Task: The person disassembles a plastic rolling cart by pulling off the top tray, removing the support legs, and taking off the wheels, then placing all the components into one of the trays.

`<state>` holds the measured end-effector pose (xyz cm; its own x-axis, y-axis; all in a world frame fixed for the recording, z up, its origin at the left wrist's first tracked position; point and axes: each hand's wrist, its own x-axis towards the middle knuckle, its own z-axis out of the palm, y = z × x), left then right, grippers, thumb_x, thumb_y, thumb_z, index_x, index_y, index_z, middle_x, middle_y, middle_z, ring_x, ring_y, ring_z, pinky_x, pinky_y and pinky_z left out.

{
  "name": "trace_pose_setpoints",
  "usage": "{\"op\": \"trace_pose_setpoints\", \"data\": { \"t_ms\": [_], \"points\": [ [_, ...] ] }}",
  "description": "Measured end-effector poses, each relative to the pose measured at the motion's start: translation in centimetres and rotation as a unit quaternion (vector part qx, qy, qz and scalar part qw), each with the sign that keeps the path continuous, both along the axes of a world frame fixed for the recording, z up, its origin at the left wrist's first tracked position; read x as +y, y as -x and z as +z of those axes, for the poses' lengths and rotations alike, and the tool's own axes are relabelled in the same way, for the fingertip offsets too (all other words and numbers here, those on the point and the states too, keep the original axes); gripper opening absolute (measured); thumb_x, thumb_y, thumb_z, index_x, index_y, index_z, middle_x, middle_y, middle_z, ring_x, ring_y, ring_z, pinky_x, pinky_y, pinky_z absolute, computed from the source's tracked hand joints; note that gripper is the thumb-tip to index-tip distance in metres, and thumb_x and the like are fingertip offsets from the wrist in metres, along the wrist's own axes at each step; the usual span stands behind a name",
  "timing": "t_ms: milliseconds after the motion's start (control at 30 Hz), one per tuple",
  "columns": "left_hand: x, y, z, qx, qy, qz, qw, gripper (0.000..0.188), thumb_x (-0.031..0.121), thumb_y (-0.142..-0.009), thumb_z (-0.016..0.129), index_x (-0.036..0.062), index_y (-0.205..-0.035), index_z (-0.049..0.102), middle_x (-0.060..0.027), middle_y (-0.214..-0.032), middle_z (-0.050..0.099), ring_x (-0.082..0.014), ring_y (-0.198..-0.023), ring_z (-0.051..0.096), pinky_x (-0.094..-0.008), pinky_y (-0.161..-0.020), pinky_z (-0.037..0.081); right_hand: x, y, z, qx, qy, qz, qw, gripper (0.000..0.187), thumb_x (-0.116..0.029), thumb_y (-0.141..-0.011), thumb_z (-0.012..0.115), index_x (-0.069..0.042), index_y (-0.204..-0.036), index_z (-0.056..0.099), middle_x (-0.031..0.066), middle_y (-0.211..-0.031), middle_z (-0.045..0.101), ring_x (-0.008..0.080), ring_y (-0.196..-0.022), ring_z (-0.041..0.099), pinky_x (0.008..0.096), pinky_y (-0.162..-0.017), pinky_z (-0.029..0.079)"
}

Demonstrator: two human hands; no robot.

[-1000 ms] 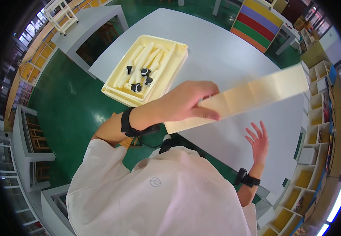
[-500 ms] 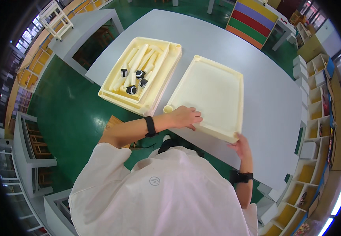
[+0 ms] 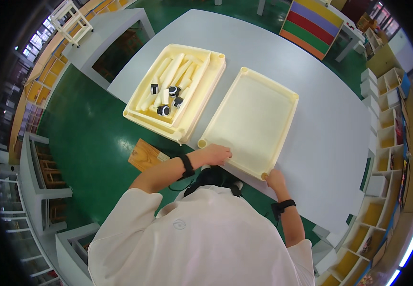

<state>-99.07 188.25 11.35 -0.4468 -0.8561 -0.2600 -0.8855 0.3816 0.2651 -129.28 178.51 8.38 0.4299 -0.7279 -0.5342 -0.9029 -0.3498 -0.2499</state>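
While head hides near rim, left hand (image 3: 214, 155), right hand (image 3: 276, 179), empty tray (image 3: 259, 114)

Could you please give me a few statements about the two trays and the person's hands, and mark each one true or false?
1. The empty cream tray lies flat on the grey table. True.
2. The left hand rests on the empty tray's near edge. True.
3. The right hand is lifted high above the table. False: it is at the empty tray's near right corner.
4. The small black-and-white wheels lie in the empty tray. False: they lie in the other tray, among cream-coloured bars.
5. The two trays lie side by side. True.
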Motion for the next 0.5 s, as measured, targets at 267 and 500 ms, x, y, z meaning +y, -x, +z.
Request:
{"op": "trace_pose_setpoints", "data": {
  "t_ms": [267, 500],
  "points": [
    [8.7, -11.8, 10.9, 0.217, 0.133, 0.418, 0.872, 0.018, 0.021, -0.084, 0.059, 0.0082, -0.095, 0.065, -0.0090, -0.083, 0.065, -0.0226, -0.072, 0.064, -0.0305, -0.065, 0.050, -1.6, 0.3, 1.7, 0.064, -0.106, -0.016, 0.992, 0.032, -0.028, -0.079, 0.060, 0.003, -0.077, 0.063, 0.0162, -0.068, 0.064, 0.0309, -0.067, 0.064, 0.0403, -0.061, 0.050],
    [15.0, -33.8, 11.2, 0.289, 0.177, 0.641, 0.689, 0.029, 0.030, -0.090, 0.053, 0.0079, -0.107, 0.061, -0.0042, -0.095, 0.066, -0.0168, -0.086, 0.063, -0.0294, -0.072, 0.047, -3.0, -9.5, 12.9, -0.022, 0.006, 0.012, 1.000, 0.037, -0.031, -0.084, 0.059, 0.005, -0.078, 0.062, 0.0114, -0.059, 0.062, 0.0237, -0.062, 0.065, 0.0335, -0.057, 0.050]
  ]
}}
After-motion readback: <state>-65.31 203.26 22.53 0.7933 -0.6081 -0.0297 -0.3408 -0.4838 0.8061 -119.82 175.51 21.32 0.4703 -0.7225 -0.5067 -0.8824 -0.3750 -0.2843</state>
